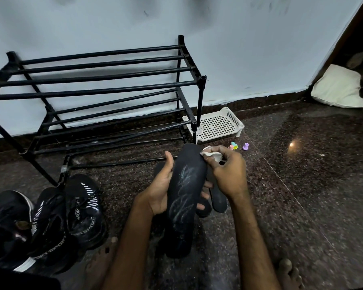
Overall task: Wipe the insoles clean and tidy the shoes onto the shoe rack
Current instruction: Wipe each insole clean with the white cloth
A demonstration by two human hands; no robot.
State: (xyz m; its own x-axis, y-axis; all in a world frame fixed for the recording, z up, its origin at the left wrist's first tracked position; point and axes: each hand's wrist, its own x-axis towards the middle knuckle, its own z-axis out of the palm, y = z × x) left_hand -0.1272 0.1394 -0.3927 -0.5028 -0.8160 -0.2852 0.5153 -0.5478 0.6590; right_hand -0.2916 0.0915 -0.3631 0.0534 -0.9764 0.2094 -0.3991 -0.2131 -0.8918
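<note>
My left hand grips a long black insole from its left side, fingers wrapped behind it. White smears streak the insole's middle. My right hand pinches a small crumpled white cloth against the insole's upper right edge. Other black insoles lie on the floor beneath my hands. Black sports shoes with white lettering sit on the floor at lower left, beside another black shoe. The black bar shoe rack stands against the wall, with nothing on its shelves.
A white perforated plastic tray sits on the floor right of the rack. Small coloured plastic pieces lie near it. A pale cushion rests in the far right corner. The floor is dark speckled stone, and my bare feet show at the bottom.
</note>
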